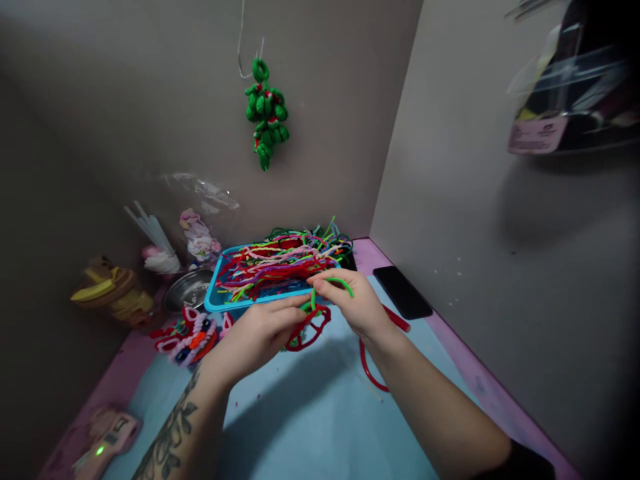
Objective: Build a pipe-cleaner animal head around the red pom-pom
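Observation:
My left hand (270, 330) is closed round a looped red pipe-cleaner shape (320, 327) just above the blue mat. My right hand (353, 300) pinches a bright green pipe cleaner (343, 283), which bends over its fingers and runs down to the red loops. Whether the green stem is wound onto the red one is hidden by my fingers. Right in front of both hands stands a blue tray (215, 308) heaped with pipe cleaners (280, 263) in many colours. Partly behind my right forearm lies a red-handled tool (367, 370).
A dark phone (403, 293) lies at the right. On the left are a lion-head pipe-cleaner figure (193, 340), a metal bowl (175, 293), a brown-yellow cup (125, 300) and a pink device (113, 437) with a green light. A green ornament (265, 110) hangs on the wall.

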### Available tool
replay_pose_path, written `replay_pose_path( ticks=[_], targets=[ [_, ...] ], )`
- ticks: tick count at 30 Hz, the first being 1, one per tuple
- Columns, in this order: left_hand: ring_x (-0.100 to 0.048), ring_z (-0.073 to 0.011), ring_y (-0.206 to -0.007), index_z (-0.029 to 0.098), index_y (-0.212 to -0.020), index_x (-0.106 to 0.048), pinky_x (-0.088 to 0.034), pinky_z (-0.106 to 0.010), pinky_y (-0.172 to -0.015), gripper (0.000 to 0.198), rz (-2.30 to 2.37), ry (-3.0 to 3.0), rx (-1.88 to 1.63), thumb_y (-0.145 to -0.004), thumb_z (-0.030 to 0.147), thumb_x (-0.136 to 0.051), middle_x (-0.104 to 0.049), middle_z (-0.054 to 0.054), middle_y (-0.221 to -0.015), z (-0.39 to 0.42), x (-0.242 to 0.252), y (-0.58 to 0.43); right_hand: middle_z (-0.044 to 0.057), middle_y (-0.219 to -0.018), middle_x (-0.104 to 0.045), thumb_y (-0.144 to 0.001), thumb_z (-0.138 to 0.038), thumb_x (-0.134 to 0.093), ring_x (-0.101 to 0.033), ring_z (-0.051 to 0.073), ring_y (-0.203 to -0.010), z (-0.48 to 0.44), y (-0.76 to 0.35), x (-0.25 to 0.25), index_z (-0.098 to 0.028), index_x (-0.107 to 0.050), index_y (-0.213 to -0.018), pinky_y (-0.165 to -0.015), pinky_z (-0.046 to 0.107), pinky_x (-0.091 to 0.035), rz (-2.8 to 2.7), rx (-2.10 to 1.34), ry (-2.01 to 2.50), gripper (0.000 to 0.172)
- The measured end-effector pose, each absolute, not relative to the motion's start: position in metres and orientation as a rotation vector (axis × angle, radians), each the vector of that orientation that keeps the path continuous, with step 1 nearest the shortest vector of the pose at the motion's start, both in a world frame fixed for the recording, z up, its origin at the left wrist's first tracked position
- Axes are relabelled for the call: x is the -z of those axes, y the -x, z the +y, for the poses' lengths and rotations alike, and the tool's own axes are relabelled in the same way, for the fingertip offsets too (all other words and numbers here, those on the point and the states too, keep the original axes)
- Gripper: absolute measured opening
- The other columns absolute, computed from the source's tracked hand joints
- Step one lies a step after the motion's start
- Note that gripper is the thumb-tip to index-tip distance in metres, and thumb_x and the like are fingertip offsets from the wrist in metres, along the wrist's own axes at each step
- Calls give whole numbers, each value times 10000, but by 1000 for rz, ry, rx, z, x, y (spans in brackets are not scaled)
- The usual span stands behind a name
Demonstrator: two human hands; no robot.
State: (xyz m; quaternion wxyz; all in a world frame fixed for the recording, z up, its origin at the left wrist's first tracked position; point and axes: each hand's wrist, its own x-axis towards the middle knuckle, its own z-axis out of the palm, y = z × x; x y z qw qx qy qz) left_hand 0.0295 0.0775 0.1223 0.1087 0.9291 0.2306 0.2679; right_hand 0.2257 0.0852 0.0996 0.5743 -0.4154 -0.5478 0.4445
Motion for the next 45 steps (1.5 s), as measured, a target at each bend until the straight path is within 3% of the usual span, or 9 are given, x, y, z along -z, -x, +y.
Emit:
replay_pose_path(
  ticks=[4, 8, 16, 24, 30, 35, 38, 42, 45],
  targets=[
    [-688, -152, -898, 177, -901, -654, -537, -219, -741, 204, 619, -2684, -662, -903, 116, -460, -700, -115, -1099, 76, -125, -33, 31, -802, -719, -763, -376, -679, -643, 172, -777, 91, -226, -93, -193, -712, -798, -728, 295, -488, -1287, -973, 1004, 189],
    [-675, -155, -945, 175, -1018, -631, -522, -224, -792, 188, 588, -2596, -696, -898, 127, -494, -697, -112, -1091, 76, -128, -32, 13, -716, -673, -792, -376, -642, -602, 155, -689, 84, -225, -102, -190, -675, -765, -645, 271, -457, -1374, -936, 1025, 191],
    [-606, -86, -623, 187, -948, -636, -457, -167, -585, 136, 625, -2491, -578, -897, 156, -513, -681, 1, -748, 62, -135, -32, 16, -697, -627, -823, -231, -582, -558, 160, -715, 79, -225, -106, -209, -620, -686, -702, 294, -419, -1900, -514, 946, 143],
    [-654, -109, -726, 190, -1016, -623, -480, -200, -654, 207, 540, -2564, -455, -934, 146, -438, -704, -30, -843, 60, -139, -37, -23, -650, -529, -824, -374, -596, -465, 125, -610, 86, -233, -103, -209, -575, -701, -582, 253, -363, -1373, -662, 1065, 207],
    [-695, -129, -837, 215, -1104, -590, -541, -222, -718, 274, 859, -2645, -744, -888, 107, -461, -726, -35, -1000, 73, -122, -28, -42, -601, -453, -768, -474, -644, -412, 113, -544, 93, -235, -99, -224, -526, -748, -532, 249, -339, -986, -881, 852, 277],
    [-666, -186, -1047, 196, -1033, -583, -554, -318, -864, 241, 1047, -2849, -1112, -847, 94, -469, -658, -99, -1224, 87, -105, -25, 27, -886, -588, -680, -491, -730, -543, 161, -786, 87, -220, -97, -227, -558, -953, -674, 276, -433, -1286, -968, 857, 417],
    [-658, -191, -1066, 190, -977, -589, -546, -324, -894, 209, 1049, -3003, -1209, -855, 78, -462, -675, -108, -1189, 89, -102, -25, 40, -946, -573, -713, -413, -710, -525, 167, -821, 82, -214, -98, -221, -580, -935, -688, 278, -430, -1408, -833, 989, 322],
    [-649, -218, -1083, 175, -926, -581, -550, -336, -886, 153, 1086, -3084, -1375, -848, 71, -500, -695, -125, -1137, 87, -104, -26, 15, -809, -546, -742, -398, -676, -482, 150, -730, 75, -213, -103, -210, -571, -786, -649, 271, -403, -1316, -696, 1107, 220],
    [-627, -250, -1120, 167, -911, -571, -543, -363, -893, 146, 1030, -3144, -1398, -828, 53, -538, -692, -129, -1144, 84, -105, -30, -26, -632, -501, -731, -452, -673, -437, 115, -596, 71, -208, -108, -192, -558, -678, -569, 255, -365, -1312, -1042, 1014, 289]
  ],
)
